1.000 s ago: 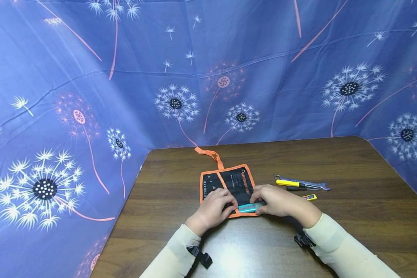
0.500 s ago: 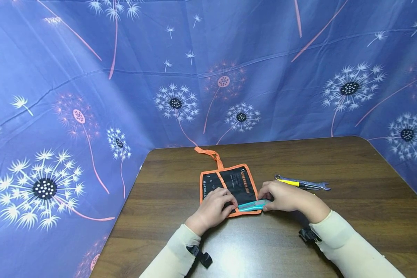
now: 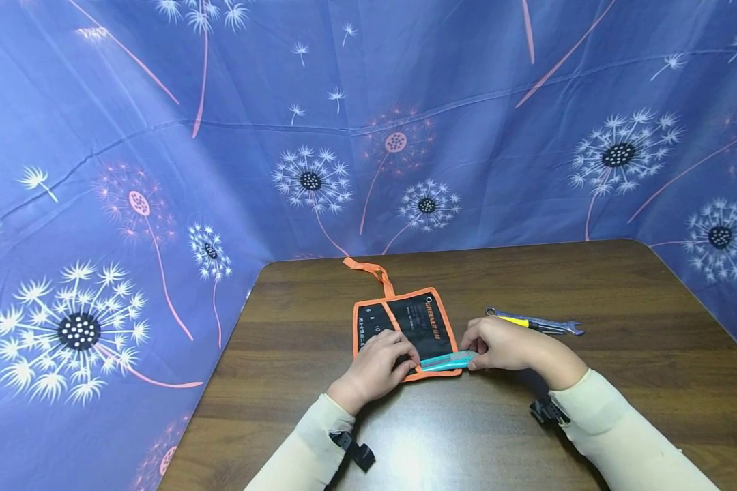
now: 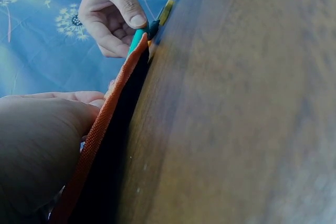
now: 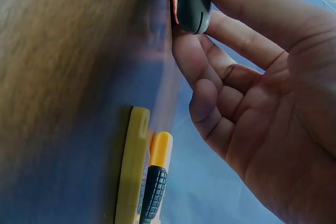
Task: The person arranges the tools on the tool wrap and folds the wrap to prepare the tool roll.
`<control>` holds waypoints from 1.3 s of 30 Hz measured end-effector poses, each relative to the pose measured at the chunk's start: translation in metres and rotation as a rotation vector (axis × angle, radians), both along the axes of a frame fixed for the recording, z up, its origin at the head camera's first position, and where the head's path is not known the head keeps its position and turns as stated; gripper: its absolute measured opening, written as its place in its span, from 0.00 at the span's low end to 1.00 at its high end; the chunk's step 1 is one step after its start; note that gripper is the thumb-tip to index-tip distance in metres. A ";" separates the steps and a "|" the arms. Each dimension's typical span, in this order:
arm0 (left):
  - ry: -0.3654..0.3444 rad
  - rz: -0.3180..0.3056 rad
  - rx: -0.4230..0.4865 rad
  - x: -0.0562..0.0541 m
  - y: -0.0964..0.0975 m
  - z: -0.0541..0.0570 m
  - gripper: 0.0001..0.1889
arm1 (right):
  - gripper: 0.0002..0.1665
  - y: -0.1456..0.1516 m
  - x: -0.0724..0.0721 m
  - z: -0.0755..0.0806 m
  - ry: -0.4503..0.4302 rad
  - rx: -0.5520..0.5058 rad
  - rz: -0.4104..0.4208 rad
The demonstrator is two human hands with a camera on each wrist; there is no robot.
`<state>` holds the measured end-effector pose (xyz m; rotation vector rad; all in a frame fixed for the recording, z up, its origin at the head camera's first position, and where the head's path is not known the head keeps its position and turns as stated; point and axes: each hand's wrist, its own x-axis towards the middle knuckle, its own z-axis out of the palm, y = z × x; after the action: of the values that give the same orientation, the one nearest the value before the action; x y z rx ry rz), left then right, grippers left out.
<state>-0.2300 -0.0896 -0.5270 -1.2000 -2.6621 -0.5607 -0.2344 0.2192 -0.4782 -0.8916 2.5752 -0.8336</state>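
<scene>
A black tool pouch (image 3: 413, 315) with orange trim lies on the table. Across its near right part runs a teal utility knife (image 3: 447, 361), its left end by the orange strip. My left hand (image 3: 376, 368) rests on the pouch and pinches its fabric beside that end, the fingertips partly hidden. With thumb and fingers, my right hand (image 3: 506, 346) pinches the knife's right end at the pouch's right edge. In the right wrist view the grey end of the utility knife (image 5: 195, 11) sticks out between thumb and fingers.
Right of the pouch lie a wrench (image 3: 546, 324) and a yellow-and-black handled tool (image 3: 518, 321), partly behind my right hand. A flat yellow item (image 5: 132, 166) shows in the right wrist view. An orange tie strap (image 3: 371, 269) stretches toward the table's back edge.
My right hand has shifted right along the utility knife to its end, so more of the teal body shows. My left hand has stayed in place.
</scene>
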 end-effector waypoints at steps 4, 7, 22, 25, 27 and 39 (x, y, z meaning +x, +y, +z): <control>-0.001 0.001 -0.001 0.000 0.000 0.000 0.02 | 0.10 -0.001 0.001 0.000 -0.010 -0.004 -0.003; -0.002 0.002 0.002 0.001 0.001 0.000 0.02 | 0.10 -0.002 0.001 -0.001 -0.002 -0.002 0.002; -0.011 0.006 -0.015 0.003 0.003 -0.001 0.02 | 0.12 -0.012 0.003 -0.006 0.038 -0.029 0.031; -0.016 0.006 -0.014 0.004 0.004 0.000 0.02 | 0.13 -0.016 0.004 -0.006 0.035 -0.034 0.033; -0.017 0.009 -0.013 0.004 0.004 0.000 0.02 | 0.14 -0.018 0.005 -0.006 0.034 -0.035 0.031; -0.003 0.008 -0.007 0.002 0.004 -0.001 0.02 | 0.14 -0.025 0.001 -0.007 0.035 -0.010 0.028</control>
<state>-0.2282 -0.0859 -0.5279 -1.1907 -2.6725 -0.5521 -0.2332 0.1946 -0.4850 -0.9506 2.5850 -0.8304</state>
